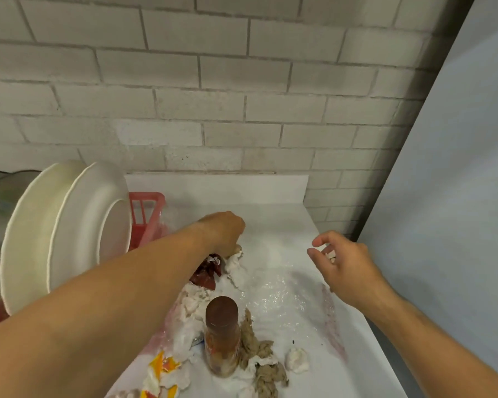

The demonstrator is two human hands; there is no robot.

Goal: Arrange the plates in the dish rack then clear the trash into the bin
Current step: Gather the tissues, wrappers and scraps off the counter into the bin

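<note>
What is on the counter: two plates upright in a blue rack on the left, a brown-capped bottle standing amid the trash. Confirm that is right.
One detail is wrong: the rack is red, not blue, as the head view shows. The rest holds: two plates stand upright in it on the left, and the brown-capped bottle stands on the counter amid the crumpled trash.

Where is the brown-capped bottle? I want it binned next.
The bottle stands low in the head view's centre, on the white counter amid crumpled tissues, below the left hand.
</note>
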